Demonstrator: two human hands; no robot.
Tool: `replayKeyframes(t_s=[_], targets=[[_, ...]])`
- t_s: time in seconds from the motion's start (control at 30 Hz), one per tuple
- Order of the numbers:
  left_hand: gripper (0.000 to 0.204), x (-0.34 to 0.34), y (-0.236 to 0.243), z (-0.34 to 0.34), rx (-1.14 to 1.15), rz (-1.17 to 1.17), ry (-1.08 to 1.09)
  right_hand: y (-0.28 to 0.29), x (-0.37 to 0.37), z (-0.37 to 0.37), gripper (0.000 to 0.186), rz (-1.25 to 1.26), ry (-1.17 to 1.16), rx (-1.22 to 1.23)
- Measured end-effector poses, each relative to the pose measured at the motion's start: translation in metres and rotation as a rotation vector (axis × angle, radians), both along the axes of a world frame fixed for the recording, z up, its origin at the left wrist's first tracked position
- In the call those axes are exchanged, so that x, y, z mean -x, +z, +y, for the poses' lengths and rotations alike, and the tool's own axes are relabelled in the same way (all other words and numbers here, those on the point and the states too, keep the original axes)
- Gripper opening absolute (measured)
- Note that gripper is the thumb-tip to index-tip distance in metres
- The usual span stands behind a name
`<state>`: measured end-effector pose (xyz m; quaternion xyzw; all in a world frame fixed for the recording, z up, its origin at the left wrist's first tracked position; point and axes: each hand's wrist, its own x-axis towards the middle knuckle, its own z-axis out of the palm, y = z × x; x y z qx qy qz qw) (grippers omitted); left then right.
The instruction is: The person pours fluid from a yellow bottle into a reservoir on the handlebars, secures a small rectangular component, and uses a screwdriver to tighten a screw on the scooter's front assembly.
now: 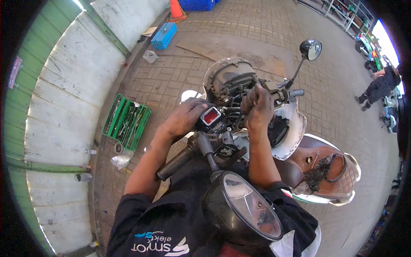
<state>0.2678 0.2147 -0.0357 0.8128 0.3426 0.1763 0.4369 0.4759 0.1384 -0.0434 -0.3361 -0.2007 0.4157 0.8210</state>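
Observation:
My left hand lies against the far-left side of a small square black housing with a pale rim and a red inside. Its fingers wrap over the edge, and the thumb is hard to see. My right hand is raised over the bared front of a scooter, its fingers pinched together; whatever they hold is too small or hidden to name. Below it run cables and dark fittings. The handlebar carries a black grip near my left forearm and another grip beyond my right hand.
A round mirror stands close before my chest, another mirror far right. Dark parts lie on the brown seat. Left on the paving are a green toolbox and a blue box. A person stands far right.

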Motion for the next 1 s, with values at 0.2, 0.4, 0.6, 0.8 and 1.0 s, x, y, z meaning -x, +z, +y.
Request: replayKeyframes(t_s=[0.2,0.4,0.6,0.8,1.0], targets=[[0.039,0.008,-0.003,0.004,0.159,-0.059,-0.008,-0.016,0.002,0.006,0.04,0.152,0.094,-0.296],[0.04,-0.001,0.007,0.003,-0.03,0.032,-0.064,-0.024,0.0,0.01,0.047,-0.011,0.044,-0.361],[0.043,0.001,0.002,0.001,0.001,0.028,-0.026,-0.004,0.01,0.015,0.043,0.095,-0.061,-0.09],[0.041,0.005,0.003,0.004,-0.207,0.066,-0.16,-0.006,0.004,0.02,0.041,0.049,0.051,-0.115],[0.041,0.0,0.004,0.0,0.062,-0.037,-0.099,0.003,0.01,0.03,0.042,-0.038,-0.059,-0.034]])
